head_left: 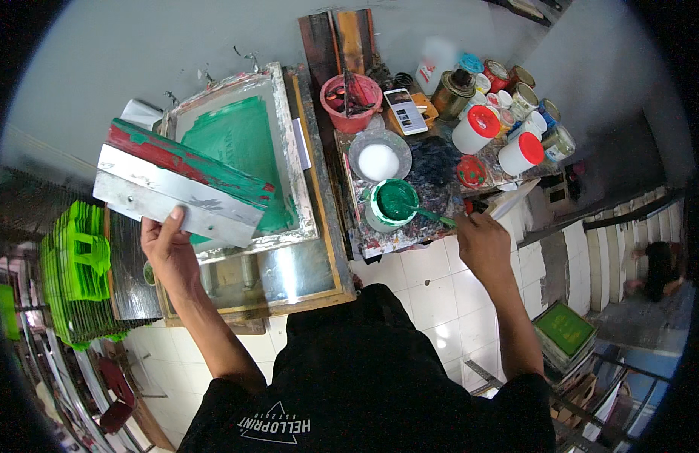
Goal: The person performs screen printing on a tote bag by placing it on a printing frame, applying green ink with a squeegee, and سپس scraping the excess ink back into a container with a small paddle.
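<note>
My left hand [170, 249] grips a wide squeegee [180, 192] by its pale metal holder, thumb on top. Its blade edge is smeared with red and green ink. Behind and below the squeegee lies a screen printing frame [236, 140] with green ink spread over its mesh. My right hand [483, 245] is closed on the end of a green-coated spatula [438, 217]. The spatula's other end dips into a white tub of green ink [395, 202] at the bench's near edge.
Beside the tub stand a grey bowl with white stuff [379, 161], a pink bucket [351, 102] and a phone [407, 112]. Red-lidded jars [476, 130] and several cans crowd the right. Bright green printed pieces [76, 264] hang on a rack at left.
</note>
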`<control>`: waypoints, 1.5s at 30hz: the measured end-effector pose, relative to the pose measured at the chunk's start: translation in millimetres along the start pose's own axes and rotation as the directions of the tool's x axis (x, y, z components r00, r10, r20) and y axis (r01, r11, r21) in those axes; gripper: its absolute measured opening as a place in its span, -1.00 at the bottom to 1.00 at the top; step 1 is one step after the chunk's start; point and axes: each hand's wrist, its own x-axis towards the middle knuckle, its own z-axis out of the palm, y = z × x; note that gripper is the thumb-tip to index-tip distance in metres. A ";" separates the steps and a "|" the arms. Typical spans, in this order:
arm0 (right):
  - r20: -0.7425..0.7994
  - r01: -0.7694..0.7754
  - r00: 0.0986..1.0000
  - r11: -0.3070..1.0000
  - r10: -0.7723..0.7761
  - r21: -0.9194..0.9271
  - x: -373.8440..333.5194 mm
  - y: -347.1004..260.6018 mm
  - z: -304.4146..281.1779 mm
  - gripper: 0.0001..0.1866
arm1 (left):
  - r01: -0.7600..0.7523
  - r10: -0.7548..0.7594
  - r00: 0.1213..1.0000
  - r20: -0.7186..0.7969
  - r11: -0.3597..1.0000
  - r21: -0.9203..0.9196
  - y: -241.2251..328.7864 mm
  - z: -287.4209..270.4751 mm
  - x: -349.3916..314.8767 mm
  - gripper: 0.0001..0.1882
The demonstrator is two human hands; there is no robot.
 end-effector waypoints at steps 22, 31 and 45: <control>-0.142 0.014 0.990 0.973 0.020 0.232 117.8 -35.0 -33.6 -0.73 | -0.169 0.230 0.972 0.055 0.512 0.842 98.4 -76.2 53.0 -0.86; -0.153 -0.481 0.744 0.681 0.650 0.552 -15.1 -1.2 14.9 -0.81 | -0.643 -0.258 0.762 0.595 -0.182 0.744 -39.1 -8.9 272.9 -0.59; 0.218 -0.627 0.473 0.152 0.854 0.764 -89.4 -23.6 109.5 -0.91 | -0.680 -0.276 0.715 0.643 -0.058 0.731 -136.0 -6.6 394.3 -0.62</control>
